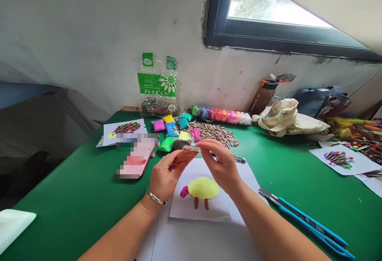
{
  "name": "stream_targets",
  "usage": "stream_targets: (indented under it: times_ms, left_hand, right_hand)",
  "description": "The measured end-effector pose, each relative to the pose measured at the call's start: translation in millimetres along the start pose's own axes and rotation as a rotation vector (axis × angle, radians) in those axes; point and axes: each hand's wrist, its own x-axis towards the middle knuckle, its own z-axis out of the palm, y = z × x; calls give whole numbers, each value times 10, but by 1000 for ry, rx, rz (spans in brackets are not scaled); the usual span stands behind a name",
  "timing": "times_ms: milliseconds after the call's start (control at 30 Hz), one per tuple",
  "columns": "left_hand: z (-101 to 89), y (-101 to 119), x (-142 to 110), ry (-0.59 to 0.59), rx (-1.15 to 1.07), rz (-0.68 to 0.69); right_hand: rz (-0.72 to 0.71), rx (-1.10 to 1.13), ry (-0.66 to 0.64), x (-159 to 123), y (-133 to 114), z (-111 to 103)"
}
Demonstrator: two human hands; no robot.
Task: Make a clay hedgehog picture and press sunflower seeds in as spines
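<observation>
My left hand [163, 178], with a silver bangle at the wrist, grips a small clear packet of brown modelling clay [186, 154]. The thumb and fingers of my right hand [221, 162] are pinched at the packet's clear plastic end. Below both hands lies a white sheet [180, 210] bearing a flat clay animal [204, 188] with a yellow-green body, a magenta head and two brown legs. Just beyond the hands sit several colourful clay packets [170, 129] beside a pile of striped sunflower seeds [219, 131].
A pink phone [135, 159] and a seed-decorated picture [104, 139] lie left. A blue utility knife [310, 217] rests right, near another picture [319, 161]. Along the wall stand a seed bag [157, 84], a row of clay [223, 115], a bottle [264, 94] and a cloth bag [280, 117].
</observation>
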Motion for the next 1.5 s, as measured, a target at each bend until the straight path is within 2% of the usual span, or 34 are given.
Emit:
stream_targets:
  times_ms: [100,200,333,533,733,900,1100,1267,1400,1500]
  left_hand:
    - [-1,20,-3,-7,0,2]
    - [-6,40,2,-23,3,8]
    - [-12,29,12,-41,9,10]
    - [-11,-42,-19,-60,13,0]
    - [10,-42,-41,-153,-98,-10]
    - [-13,-21,-4,-41,103,41]
    - [-34,-4,-10,3,181,74]
    - [-33,-12,-16,-11,165,51]
    - [-14,-7,-19,-44,100,18]
    - [-13,-8,-23,-100,67,-8]
  right_hand:
    - [112,60,-14,16,26,-28]
    - [158,84,-102,35,31,-58]
    - [139,73,-211,56,-2,-104]
    - [96,-50,-237,37,-3,-106]
    - [43,-221,-293,-21,-21,-36]
    - [27,-103,-390,-13,-86,-57]
    - [71,-46,-356,24,-102,-85]
    - [13,-126,-371,-11,-72,-80]
    - [-44,-178,-379,-16,-61,-77]
    - [-35,-195,-400,-9,-63,-75]
